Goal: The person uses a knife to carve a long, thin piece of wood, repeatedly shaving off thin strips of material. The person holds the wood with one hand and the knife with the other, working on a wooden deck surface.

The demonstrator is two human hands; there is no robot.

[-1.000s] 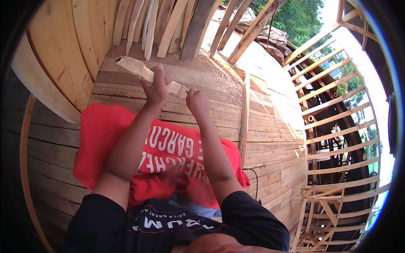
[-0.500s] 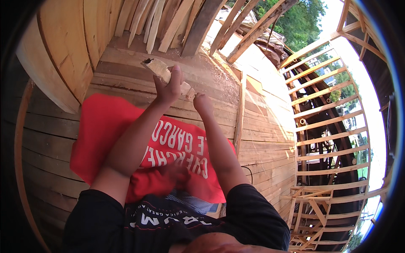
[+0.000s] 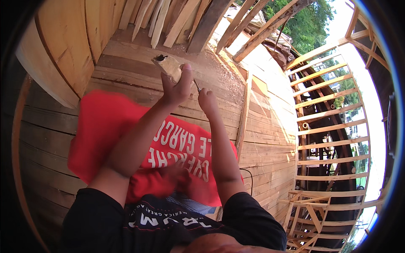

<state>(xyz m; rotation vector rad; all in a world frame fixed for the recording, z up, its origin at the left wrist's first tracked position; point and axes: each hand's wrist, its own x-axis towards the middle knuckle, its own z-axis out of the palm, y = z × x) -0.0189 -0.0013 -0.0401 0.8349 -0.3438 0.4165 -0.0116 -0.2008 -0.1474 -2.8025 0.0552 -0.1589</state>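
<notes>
My left hand (image 3: 178,87) is closed around a pale, roughly carved piece of wood (image 3: 168,66), with its thumb pointing up along it. A dark hollow opens at the wood's far left end. Just to the right, my right hand (image 3: 207,101) is closed on a thin tool (image 3: 197,85); its slim dark shaft slants up toward the wood, and the handle is hidden in the fist. Whether the tip touches the wood cannot be made out. Red cloth (image 3: 114,122) with white lettering lies over my lap below both forearms.
Wood shavings (image 3: 230,82) lie scattered on the plank floor (image 3: 268,147). Upright boards (image 3: 177,23) lean at the far side, and wide planks (image 3: 67,46) stand at the left. A wooden slatted railing (image 3: 331,126) runs along the right. A dark cord (image 3: 252,179) curls beside my right elbow.
My left hand and the wood have shifted slightly right, with the hollow end turned more into view. The tool's thin shaft now shows between the hands; my right hand has moved slightly right.
</notes>
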